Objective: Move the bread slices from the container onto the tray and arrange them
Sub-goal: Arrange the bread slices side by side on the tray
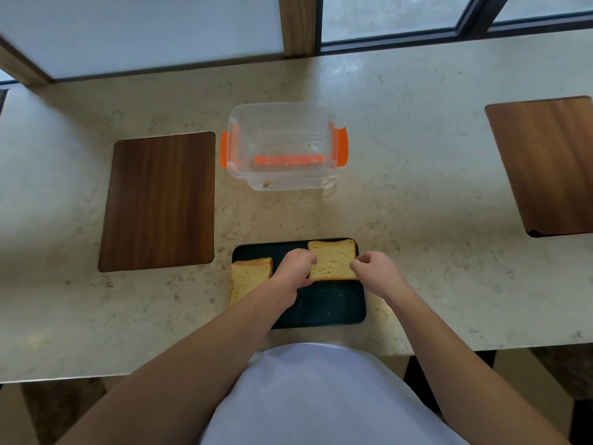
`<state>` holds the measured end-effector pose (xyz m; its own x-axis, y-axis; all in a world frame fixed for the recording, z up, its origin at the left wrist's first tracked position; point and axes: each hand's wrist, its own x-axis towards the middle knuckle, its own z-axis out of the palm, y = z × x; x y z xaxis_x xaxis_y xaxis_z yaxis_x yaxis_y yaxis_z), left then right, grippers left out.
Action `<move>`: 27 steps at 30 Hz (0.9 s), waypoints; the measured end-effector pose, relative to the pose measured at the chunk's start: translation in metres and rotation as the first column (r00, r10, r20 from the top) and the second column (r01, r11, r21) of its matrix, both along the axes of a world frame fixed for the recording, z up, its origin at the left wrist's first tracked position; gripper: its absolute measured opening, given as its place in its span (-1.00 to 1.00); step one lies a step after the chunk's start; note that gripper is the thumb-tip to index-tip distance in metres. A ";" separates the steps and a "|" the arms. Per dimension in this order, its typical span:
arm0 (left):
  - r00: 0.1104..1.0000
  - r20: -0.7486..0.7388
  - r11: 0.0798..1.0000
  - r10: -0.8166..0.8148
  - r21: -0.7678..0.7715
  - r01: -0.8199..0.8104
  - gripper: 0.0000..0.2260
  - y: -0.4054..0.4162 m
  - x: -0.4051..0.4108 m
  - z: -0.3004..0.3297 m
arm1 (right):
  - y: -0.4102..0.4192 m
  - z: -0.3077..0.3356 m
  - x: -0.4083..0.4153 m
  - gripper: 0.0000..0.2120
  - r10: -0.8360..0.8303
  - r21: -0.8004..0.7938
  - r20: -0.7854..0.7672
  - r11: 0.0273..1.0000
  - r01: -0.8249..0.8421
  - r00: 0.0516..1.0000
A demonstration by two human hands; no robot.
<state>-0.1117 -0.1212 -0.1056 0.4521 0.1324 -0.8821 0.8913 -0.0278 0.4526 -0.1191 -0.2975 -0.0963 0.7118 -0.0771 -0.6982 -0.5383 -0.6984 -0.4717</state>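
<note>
A dark tray (330,308) lies near the counter's front edge. One bread slice (333,260) rests on its far right part. My left hand (293,268) grips that slice's left edge and my right hand (373,269) pinches its right edge. A small stack of bread slices (248,277) sits at the tray's left side, overhanging its edge. The clear plastic container (282,146) with orange clips stands further back, holding only crumbs.
Wooden boards are set into the stone counter (417,203) at the left (158,200) and far right (548,165). A window frame runs along the back. The counter's front edge is just below the tray.
</note>
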 end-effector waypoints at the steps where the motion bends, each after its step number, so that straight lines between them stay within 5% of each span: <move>1: 1.000 0.003 1.000 -0.004 -0.004 0.004 -0.67 0.001 -0.001 0.002 | 0.000 -0.001 0.000 -0.67 0.004 -0.001 0.000 1.000 -0.004 1.000; 6: 0.999 0.021 0.999 -0.045 0.008 0.045 -0.58 0.001 -0.003 0.017 | 0.001 0.000 -0.003 -0.67 -0.055 -0.019 0.042 0.998 0.056 0.998; 10: 0.922 0.301 0.957 -0.242 0.232 0.176 -0.66 0.014 -0.023 0.041 | -0.001 0.009 -0.008 -0.79 -0.170 0.053 0.175 0.985 0.163 0.970; 13: 0.847 0.419 0.923 -0.328 0.332 0.194 -0.82 0.036 -0.046 0.056 | 0.005 0.012 -0.018 -0.86 -0.170 0.150 0.121 0.977 0.152 0.978; 27: 0.955 0.249 0.936 -0.164 0.346 0.071 -0.76 0.112 -0.112 0.053 | 0.071 -0.001 -0.050 -0.94 0.048 0.272 -0.041 0.962 -0.035 0.998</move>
<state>-0.2237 -0.0092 -0.0526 0.6960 0.3255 -0.6400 0.7180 -0.3135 0.6214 -0.1690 -0.2262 -0.0971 0.6762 0.1486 -0.7215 -0.5373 -0.5705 -0.6211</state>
